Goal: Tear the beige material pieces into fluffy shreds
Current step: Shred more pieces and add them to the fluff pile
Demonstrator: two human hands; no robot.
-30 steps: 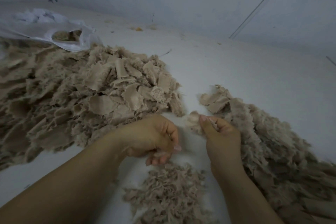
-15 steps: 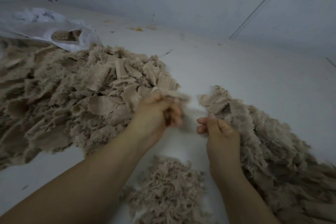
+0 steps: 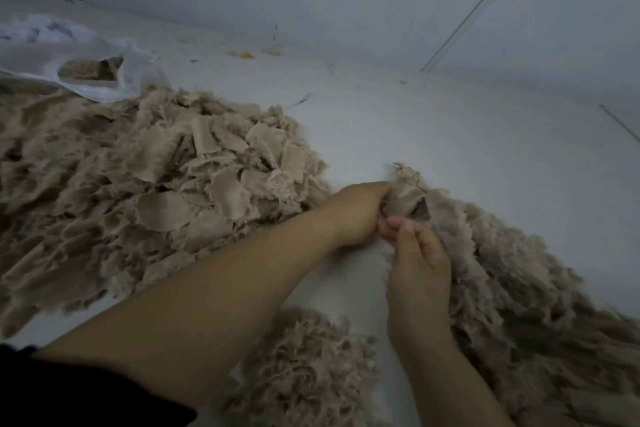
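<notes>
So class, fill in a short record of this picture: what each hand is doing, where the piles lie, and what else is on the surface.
left hand: reaches across, grips a beige piece at the top of the right pile
right hand: pinches the same piece
left pile: large, flat torn pieces
right pile: long, fluffy
near pile: small, fluffy shreds
plastic bag: white, far left
surface: white

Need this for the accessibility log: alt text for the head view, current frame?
Both bare hands meet at the near end of the right-hand pile of beige material: the left hand grips a beige piece and the right hand pinches at it. A larger pile lies left, a small heap of fluffy shreds nearest, a white plastic bag behind.
</notes>
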